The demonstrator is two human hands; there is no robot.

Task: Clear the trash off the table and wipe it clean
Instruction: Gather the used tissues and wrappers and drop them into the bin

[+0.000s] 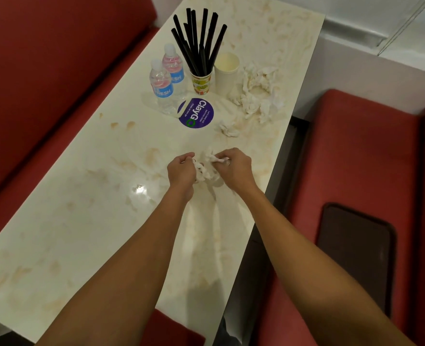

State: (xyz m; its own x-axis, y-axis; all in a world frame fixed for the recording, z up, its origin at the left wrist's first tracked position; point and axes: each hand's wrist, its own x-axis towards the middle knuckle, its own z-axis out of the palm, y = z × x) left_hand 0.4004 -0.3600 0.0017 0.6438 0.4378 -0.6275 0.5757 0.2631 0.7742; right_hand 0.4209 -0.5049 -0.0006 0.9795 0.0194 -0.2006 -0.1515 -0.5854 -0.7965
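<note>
- A dark tray (pixel 356 258) lies flat on the red bench seat (pixel 356 151) off the desk's right edge.
- The marbled desk (pixel 81 221) runs away from the camera, with both bare forearms stretched over its near half.
- The left grip (pixel 181 168) and right grip (pixel 233 168) meet near the right edge, about midway along the desk, both with fingers curled.
- A crumpled tissue (pixel 205 166) sits between them. Each grip pinches one side of it, and its middle bulges out in the gap, just above the desk top.
- Brown stains (pixel 121 124) dot the surface toward the left edge, beyond the grips.
- A small tissue wad (pixel 228 128) lies farther on, near the right edge, apart from both grips.
- A round purple sticker (pixel 196 112) sits flat, just left of that wad.
- Two small water bottles (pixel 160 88) stand upright behind the sticker, toward the left edge.
- A printed cup (pixel 201 82) holding black straws (pixel 199 41) stands beside a white paper cup (pixel 226 71).
- A heap of crumpled tissues (pixel 258 91) lies just right of the white cup, by the right edge.
</note>
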